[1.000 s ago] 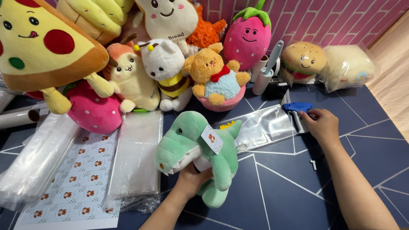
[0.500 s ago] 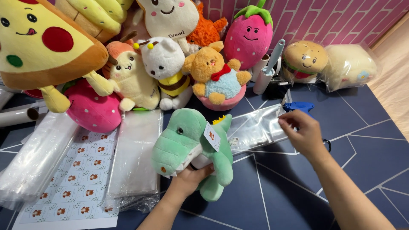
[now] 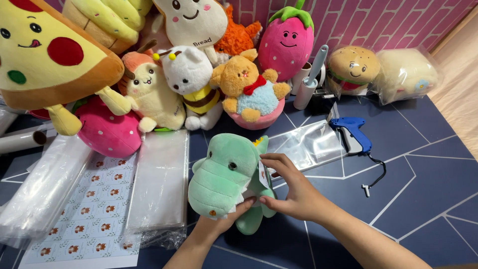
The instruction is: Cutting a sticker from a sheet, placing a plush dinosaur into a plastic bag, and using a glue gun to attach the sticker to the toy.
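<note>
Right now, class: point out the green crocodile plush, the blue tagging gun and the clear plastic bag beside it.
green crocodile plush (image 3: 224,174), head view, on its snout.
blue tagging gun (image 3: 352,128), head view, on its blue body.
clear plastic bag (image 3: 308,147), head view, on its flat middle.

- The place looked like a small packing station for a plush-toy seller, set up at home or in a small shop.
- A crowd of plush toys (image 3: 239,84) filled the top of the frame.
- Stacks of clear bags (image 3: 159,179) and a sticker sheet (image 3: 84,219) lay at lower left.
- A blue tagging gun (image 3: 352,133) sat at centre right, on a dark blue mat (image 3: 423,184).
</note>
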